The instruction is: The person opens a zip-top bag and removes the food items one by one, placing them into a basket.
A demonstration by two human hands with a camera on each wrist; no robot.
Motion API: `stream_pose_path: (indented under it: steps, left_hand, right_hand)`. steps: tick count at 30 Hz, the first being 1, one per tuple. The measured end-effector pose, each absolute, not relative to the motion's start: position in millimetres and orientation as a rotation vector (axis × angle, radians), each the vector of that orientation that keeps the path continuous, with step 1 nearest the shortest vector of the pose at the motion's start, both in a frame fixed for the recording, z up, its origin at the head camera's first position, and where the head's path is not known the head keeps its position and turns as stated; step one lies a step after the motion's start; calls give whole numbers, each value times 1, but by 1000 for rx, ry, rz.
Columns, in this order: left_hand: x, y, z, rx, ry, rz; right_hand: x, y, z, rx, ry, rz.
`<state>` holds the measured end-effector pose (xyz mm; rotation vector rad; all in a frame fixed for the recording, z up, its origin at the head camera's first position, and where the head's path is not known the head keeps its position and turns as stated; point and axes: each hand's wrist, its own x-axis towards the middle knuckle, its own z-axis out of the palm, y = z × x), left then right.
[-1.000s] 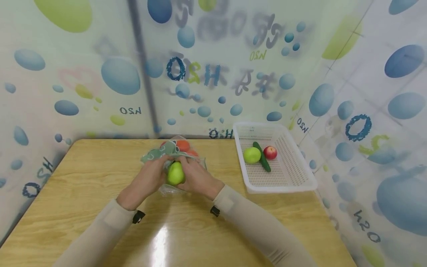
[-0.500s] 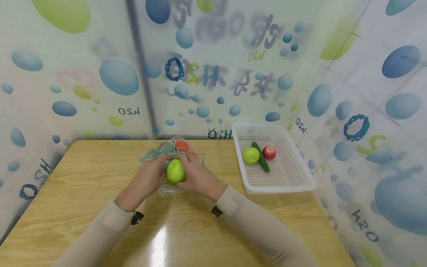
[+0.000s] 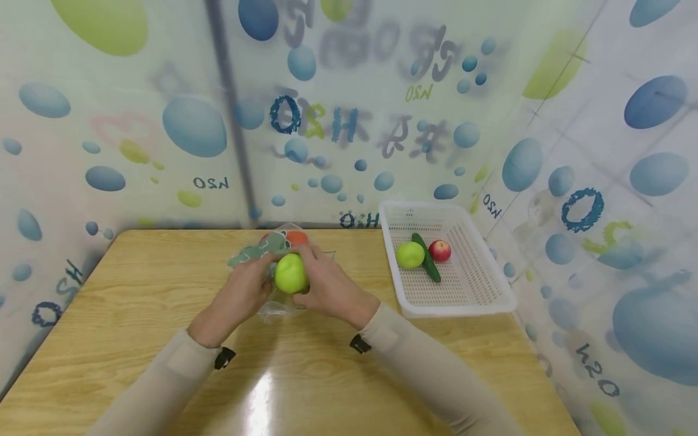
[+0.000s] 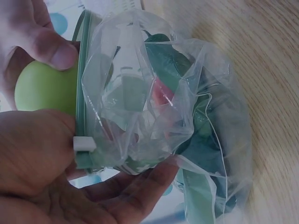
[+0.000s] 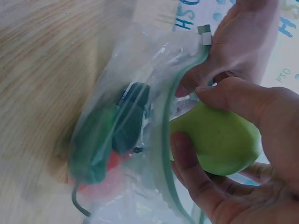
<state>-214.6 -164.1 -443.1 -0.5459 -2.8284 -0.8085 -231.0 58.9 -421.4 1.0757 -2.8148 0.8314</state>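
Observation:
My right hand (image 3: 338,293) holds a green apple (image 3: 291,274) between thumb and fingers at the mouth of a clear zip bag (image 4: 135,93). In the right wrist view, the apple's near end stands outside the green zip edge (image 5: 169,154). My left hand (image 3: 240,297) grips the bag beside its mouth, its fingers (image 4: 145,191) curled under the plastic, close to the white slider (image 4: 85,143). Green printed shapes and something red-orange (image 3: 297,237) show through or on the bag; the contents are partly hidden by folds.
A white plastic basket (image 3: 460,311) stands on the right of the wooden table (image 3: 142,278). In it lie another green apple (image 3: 409,255), a cucumber (image 3: 428,257) and a red apple (image 3: 440,250). Printed curtains or walls border the table behind and at the right.
The green apple has risen a little and shifted slightly right in my right hand, showing more of itself above the bag's mouth. My left hand has stayed nearly in place on the bag.

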Motion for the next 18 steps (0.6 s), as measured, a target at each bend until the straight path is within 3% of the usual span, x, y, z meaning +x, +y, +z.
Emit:
stream_pose_path:
  steps: [18]
  left_hand:
    - [-213, -161, -443, -533, -2805, -828]
  right_hand:
    - [-224, 91, -397, 990, -2794, 931]
